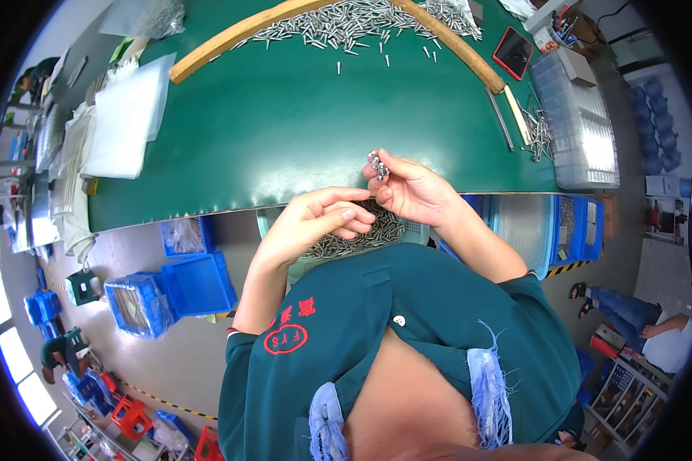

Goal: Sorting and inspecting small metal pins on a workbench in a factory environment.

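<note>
My right hand (411, 188) pinches a small bunch of shiny metal pins (377, 166) just above the near edge of the green table (284, 138). Their heads point up between thumb and fingers. Beside it, my left hand (319, 219) has its fingers loosely bent and apart, with the fingertips close to the right hand; I see nothing in it. Under both hands, at my lap, a pale green basket (415, 234) holds many similar metal pins (357, 234). A heap of such pins (331, 27) lies at the far side of the table, with a few loose ones nearer.
Wooden strips (234, 38) border the far heap. To the right lie a red-edged phone (513, 54), a few long rods and clear plastic boxes (580, 123). White sheets (127, 115) rest at the left. Blue bins (200, 284) stand below; other people are farther off.
</note>
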Available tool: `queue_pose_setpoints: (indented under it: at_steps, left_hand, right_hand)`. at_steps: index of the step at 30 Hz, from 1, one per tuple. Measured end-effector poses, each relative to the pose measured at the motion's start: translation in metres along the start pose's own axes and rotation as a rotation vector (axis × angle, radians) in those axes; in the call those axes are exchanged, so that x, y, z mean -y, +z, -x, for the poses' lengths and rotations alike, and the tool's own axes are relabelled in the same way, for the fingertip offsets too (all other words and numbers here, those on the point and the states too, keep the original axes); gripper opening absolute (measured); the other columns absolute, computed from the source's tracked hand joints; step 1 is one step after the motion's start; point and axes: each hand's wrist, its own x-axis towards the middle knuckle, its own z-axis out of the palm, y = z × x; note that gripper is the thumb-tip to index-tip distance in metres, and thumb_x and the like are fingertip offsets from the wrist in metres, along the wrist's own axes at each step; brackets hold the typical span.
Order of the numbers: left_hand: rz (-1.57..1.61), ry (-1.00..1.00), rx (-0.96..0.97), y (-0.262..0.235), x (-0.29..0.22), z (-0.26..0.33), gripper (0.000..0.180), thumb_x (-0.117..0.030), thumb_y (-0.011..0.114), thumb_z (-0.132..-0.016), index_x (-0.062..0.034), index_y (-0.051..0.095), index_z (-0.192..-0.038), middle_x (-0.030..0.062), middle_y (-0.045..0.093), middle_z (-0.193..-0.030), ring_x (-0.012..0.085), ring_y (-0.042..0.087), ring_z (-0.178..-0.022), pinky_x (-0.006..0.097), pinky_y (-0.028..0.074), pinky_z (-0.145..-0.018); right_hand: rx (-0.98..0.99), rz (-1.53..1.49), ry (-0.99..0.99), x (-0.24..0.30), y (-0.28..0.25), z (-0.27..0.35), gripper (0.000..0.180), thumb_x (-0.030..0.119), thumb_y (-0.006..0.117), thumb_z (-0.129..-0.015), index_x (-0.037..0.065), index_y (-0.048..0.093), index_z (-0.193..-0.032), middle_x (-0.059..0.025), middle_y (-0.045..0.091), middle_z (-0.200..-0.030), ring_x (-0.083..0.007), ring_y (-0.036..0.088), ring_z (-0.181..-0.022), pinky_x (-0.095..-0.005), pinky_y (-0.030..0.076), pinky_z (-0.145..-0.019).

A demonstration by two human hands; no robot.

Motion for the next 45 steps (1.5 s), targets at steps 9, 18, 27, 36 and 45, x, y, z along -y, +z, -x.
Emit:
queue_pose_setpoints:
  at_steps: [9, 18, 27, 36, 45]
  left_hand:
    - [0.017, 0.025, -0.204, -0.024, 0.008, 0.018, 0.034, -0.015, 0.051, -0.096, 0.0033, 0.054, -0.124, 0.0154, 0.067, -0.103, 0.0190, 0.067, -0.090, 0.026, 0.054, -0.076]
    - [-0.031, 0.054, -0.311, -0.036, 0.016, 0.032, 0.035, -0.016, 0.051, -0.096, 0.0035, 0.053, -0.125, 0.0158, 0.066, -0.106, 0.0191, 0.066, -0.093, 0.029, 0.053, -0.080]
    - [-0.110, 0.077, -0.303, -0.041, 0.009, 0.025, 0.035, -0.016, 0.051, -0.097, 0.0019, 0.052, -0.126, 0.0144, 0.066, -0.107, 0.0180, 0.065, -0.094, 0.029, 0.051, -0.082]
    - [-1.176, 0.565, -0.679, -0.124, -0.026, -0.037, 0.048, -0.020, 0.058, -0.091, -0.0046, 0.045, -0.134, 0.0189, 0.044, -0.138, 0.0319, 0.041, -0.130, 0.039, 0.032, -0.108]
    - [-1.789, 0.495, -0.582, -0.162, -0.065, -0.167, 0.073, -0.058, 0.060, -0.081, -0.0200, 0.041, -0.141, 0.0149, 0.031, -0.149, 0.0340, 0.028, -0.138, 0.052, 0.023, -0.111]
  right_hand:
    - [0.052, -0.363, 0.157, -0.001, -0.008, 0.000, 0.017, 0.022, 0.053, -0.097, 0.007, 0.056, -0.103, -0.0060, 0.059, -0.094, -0.0086, 0.056, -0.077, -0.0210, 0.051, -0.063]
    - [-0.032, 0.244, 0.030, -0.003, -0.005, 0.010, 0.019, 0.021, 0.054, -0.096, 0.004, 0.060, -0.102, -0.0039, 0.059, -0.091, -0.0083, 0.053, -0.075, -0.0222, 0.049, -0.066]
    - [0.065, 1.413, -0.212, -0.001, 0.020, 0.015, 0.023, 0.022, 0.067, -0.087, 0.008, 0.067, -0.105, -0.0035, 0.061, -0.093, -0.0112, 0.059, -0.083, -0.0254, 0.047, -0.070]
    - [-0.263, 1.968, -0.812, 0.080, -0.008, -0.029, 0.055, 0.033, 0.067, -0.084, 0.009, 0.049, -0.130, -0.0125, 0.051, -0.131, -0.0276, 0.050, -0.120, -0.0361, 0.042, -0.098]
    - [-0.580, 2.375, -0.879, 0.183, -0.030, -0.127, 0.086, 0.073, 0.051, -0.077, 0.022, 0.035, -0.144, -0.0145, 0.023, -0.153, -0.0333, 0.016, -0.142, -0.0501, 0.014, -0.114]
